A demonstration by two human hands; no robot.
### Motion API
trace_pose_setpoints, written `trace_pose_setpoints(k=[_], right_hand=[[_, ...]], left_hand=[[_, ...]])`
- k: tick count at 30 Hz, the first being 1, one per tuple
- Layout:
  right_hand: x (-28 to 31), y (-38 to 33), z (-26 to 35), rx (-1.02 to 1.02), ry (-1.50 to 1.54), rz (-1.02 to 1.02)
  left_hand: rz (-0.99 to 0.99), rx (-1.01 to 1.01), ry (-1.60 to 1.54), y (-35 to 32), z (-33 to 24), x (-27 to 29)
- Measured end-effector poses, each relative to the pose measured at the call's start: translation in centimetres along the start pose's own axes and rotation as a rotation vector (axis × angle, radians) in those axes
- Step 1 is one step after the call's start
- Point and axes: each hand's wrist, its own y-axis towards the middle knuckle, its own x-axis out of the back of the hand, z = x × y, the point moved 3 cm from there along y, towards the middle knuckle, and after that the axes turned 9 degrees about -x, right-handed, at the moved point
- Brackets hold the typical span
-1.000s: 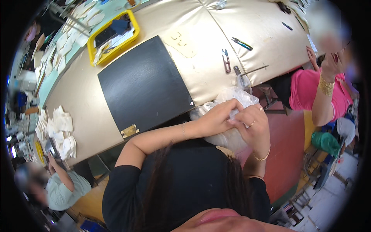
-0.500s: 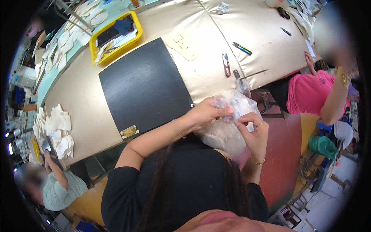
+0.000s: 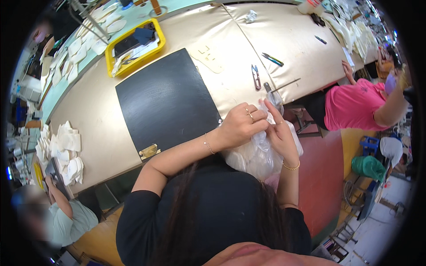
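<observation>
Gripping a clear plastic bag of white pieces at its top, the left hand and right hand close around it together, just right of the black mat; a yellow tray sits beyond that mat.

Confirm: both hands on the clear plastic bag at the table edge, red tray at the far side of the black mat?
Not quite. The tray beyond the black mat is yellow, not red, as the head view shows. Both the left hand and right hand do grip the clear plastic bag at the table edge.
</observation>
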Motion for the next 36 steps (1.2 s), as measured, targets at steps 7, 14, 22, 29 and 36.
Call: trace_pose_setpoints(k=[7,14,22,29,36], right_hand=[[0.8,0.5,1.0,0.297,-0.514,-0.113],[2.5,0.3,-0.9,0.623,-0.985,-0.396],[4.4,-1.0,-7.3,0.475,-1.023,-0.344],[1.9,-3.8,-6.0,0.144,-0.718,0.023],[3.9,1.1,-17.9,0.021,-0.85,0.302]], left_hand=[[0.224,-0.061,0.094,0.1,-1.6,1.4],[0.428,0.053,0.142,-2.2,-1.3,0.5],[0.665,0.227,-0.158,-7.5,-3.0,-2.6],[0.532,0.435,-0.257,-7.1,-1.2,-3.1],[0.404,0.213,-0.318,-7.3,-1.9,-3.5]])
